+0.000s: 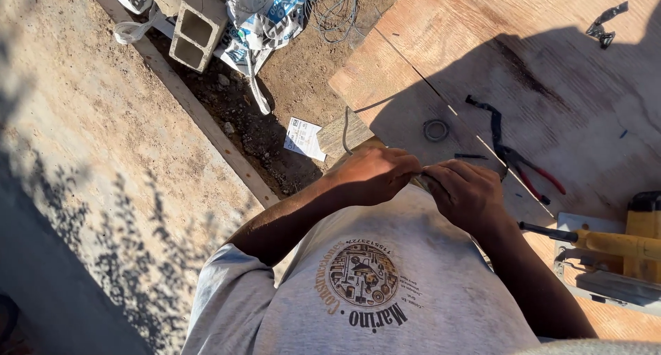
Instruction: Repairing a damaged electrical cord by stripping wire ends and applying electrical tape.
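Your left hand (375, 174) and right hand (465, 193) meet just before the plywood counter (551, 72), fingers curled shut on a thin wire (421, 179); pliers (520, 159) lie on the counter beyond your right hand.

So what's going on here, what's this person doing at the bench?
A person in a grey printed T-shirt stands at a plywood work surface outdoors, both hands together in front of the chest. The left hand and right hand pinch something small and thin between them; what it is cannot be made out. Red-handled pliers and a small ring lie on the board, and a yellow power tool sits at the right.
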